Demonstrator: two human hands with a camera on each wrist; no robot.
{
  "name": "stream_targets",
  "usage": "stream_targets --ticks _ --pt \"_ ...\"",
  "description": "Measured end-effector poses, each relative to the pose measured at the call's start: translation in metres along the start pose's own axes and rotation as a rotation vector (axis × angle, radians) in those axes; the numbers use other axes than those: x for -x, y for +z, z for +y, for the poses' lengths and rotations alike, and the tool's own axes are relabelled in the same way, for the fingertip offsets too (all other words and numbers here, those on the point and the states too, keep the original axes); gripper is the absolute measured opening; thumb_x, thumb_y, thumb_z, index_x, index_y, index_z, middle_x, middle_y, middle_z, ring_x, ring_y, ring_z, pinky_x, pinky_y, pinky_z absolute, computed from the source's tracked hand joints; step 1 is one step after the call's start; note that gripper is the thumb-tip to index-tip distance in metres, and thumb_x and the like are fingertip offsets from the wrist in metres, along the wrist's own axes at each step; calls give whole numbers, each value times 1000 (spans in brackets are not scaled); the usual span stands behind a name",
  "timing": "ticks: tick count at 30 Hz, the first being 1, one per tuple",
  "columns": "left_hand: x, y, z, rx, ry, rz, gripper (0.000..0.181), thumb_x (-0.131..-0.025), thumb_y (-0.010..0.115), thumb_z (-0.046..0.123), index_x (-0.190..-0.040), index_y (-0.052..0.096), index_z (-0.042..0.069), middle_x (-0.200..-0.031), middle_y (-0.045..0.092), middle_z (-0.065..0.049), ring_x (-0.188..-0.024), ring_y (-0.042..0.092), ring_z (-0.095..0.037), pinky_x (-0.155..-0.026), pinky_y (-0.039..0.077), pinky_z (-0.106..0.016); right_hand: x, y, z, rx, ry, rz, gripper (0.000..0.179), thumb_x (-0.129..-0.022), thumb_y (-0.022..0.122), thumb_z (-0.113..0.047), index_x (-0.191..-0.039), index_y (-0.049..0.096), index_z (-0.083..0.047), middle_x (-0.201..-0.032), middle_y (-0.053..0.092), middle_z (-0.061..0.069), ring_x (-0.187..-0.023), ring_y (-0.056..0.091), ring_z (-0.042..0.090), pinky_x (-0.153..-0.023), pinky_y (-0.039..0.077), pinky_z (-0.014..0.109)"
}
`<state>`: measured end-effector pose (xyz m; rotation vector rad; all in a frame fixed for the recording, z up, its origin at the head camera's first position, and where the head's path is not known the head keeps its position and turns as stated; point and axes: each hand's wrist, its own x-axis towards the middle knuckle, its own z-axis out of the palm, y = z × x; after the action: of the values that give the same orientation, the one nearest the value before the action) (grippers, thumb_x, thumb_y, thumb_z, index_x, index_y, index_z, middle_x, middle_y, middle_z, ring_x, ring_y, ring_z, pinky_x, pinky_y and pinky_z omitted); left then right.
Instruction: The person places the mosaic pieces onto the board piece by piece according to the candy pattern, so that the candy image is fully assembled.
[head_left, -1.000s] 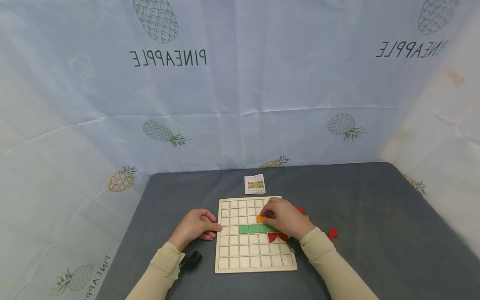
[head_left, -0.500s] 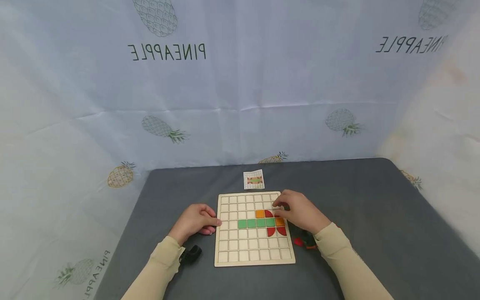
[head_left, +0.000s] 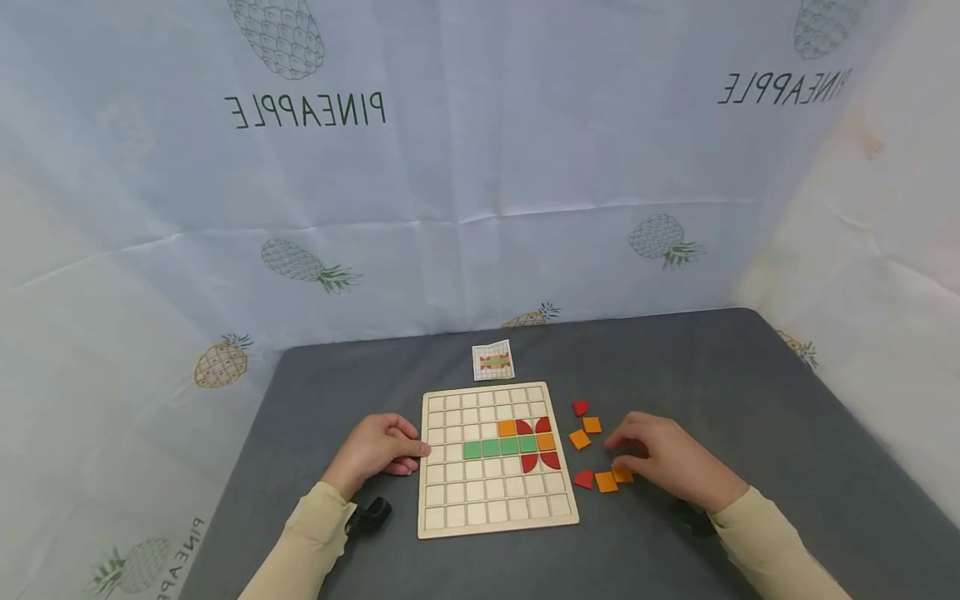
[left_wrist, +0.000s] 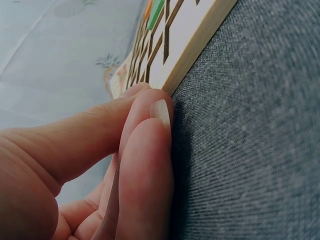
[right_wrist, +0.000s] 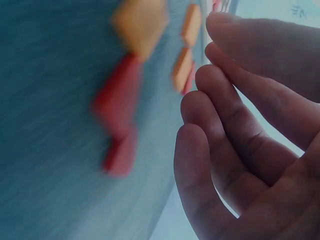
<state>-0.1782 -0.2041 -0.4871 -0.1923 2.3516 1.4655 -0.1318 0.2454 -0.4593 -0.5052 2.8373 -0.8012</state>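
Note:
A wooden grid board [head_left: 498, 531] lies on the dark cloth-topped table. Its rows carry green squares [head_left: 491, 447], orange squares [head_left: 507, 428] and red quarter-round tiles [head_left: 550, 461]. At the board's left edge my left hand [head_left: 378, 450] pinches the rim, thumb on top and fingertips against the wooden side [left_wrist: 197, 47]. To the right of the board, my right hand [head_left: 663, 457] hovers over loose tiles, its fingers relaxed and bent with nothing between them. Below it an orange tile [head_left: 622, 474] is partly covered. The right wrist view shows blurred red tiles [right_wrist: 120, 97] beneath the fingers.
A small pattern card [head_left: 493, 361] lies behind the board. Loose orange squares [head_left: 580, 439] and red pieces [head_left: 581, 408] are scattered along the board's right side. A white curtain [head_left: 465, 167] printed with pineapples hangs behind the table [head_left: 360, 375].
My right hand has left the board and moved right over the loose tiles, uncovering a red quarter-round tile in the upper row. My left hand stays at the board's edge.

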Motion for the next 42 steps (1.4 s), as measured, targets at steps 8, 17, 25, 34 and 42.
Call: stream_targets --ticks 8,17,25,34,42 --pt "-1 -3 -4 6 1 2 37 -82 97 20 -104 71 5 -83 77 -9 -67 74 -16 -64 66 -33 17 3 13 36 48 -31 27 -85 94 -24 -108 79 -27 -103 67 -15 -92 65 4 -80 61 28" --pt "0 -2 -6 14 11 -10 38 -81 97 20 -104 71 4 -83 76 -10 -67 75 -17 -64 66 -34 15 10 17 62 31 -26 24 -85 94 -24 -102 80 -31 -99 63 -16 -89 61 2 -74 58 26" --pt "-1 -2 -4 15 31 -25 38 -83 96 20 -106 70 4 -83 76 -10 -68 75 -16 -65 66 -34 6 5 4 64 58 5 22 -86 93 -22 -103 80 -28 -96 63 -13 -84 58 1 -71 56 25" --pt "-2 -4 -3 24 26 -26 40 -81 97 21 -105 69 4 -83 76 -10 -68 75 -16 -65 66 -34 -31 21 -38 74 -69 25 20 -86 93 -20 -102 81 -24 -94 61 -11 -85 57 8 -70 52 22" --pt "-1 -3 -3 26 25 -26 40 -81 97 21 -106 70 4 -84 76 -10 -68 75 -17 -65 66 -35 -54 44 -73 42 -205 5 15 -88 91 -16 -100 82 -19 -97 63 -8 -86 57 8 -70 54 21"
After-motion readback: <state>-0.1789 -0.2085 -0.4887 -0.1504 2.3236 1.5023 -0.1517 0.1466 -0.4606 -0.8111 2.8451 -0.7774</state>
